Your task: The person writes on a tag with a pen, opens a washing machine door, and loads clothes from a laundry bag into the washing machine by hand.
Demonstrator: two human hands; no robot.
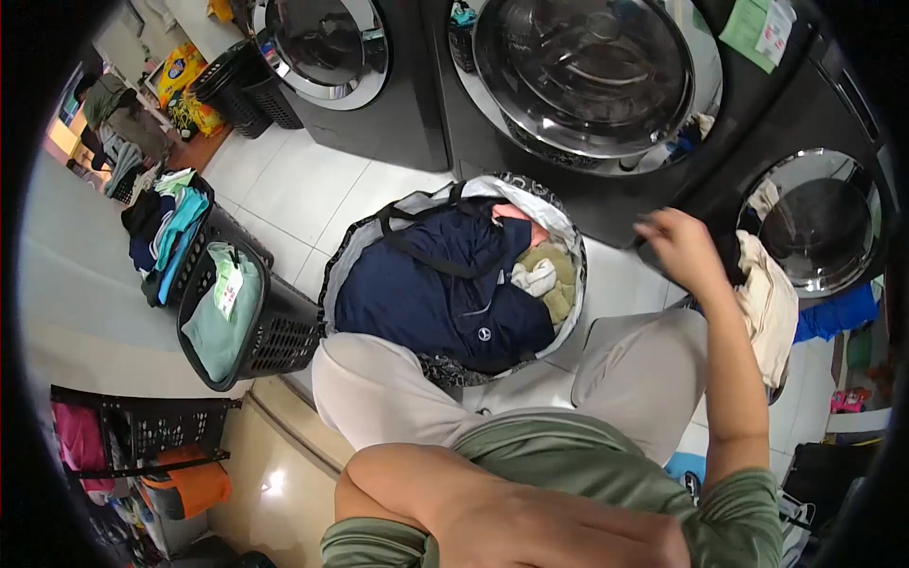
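Observation:
My right hand is raised in front of the dark machines, right of the laundry bag, with its fingers loosely bent and blurred. Nothing shows in it. My left arm crosses my green shirt at the bottom; my left hand is blurred there, its fingers hidden. Between my knees stands a round patterned laundry bag with a pale lining. A navy jacket or bag with black straps fills most of it. Beside that lie olive cloth, a white bundle and pink cloth.
Front-loading machines line the far side. Cream cloth hangs at the right, near blue cloth. Black baskets with folded clothes stand at the left. Another person bends at the far left.

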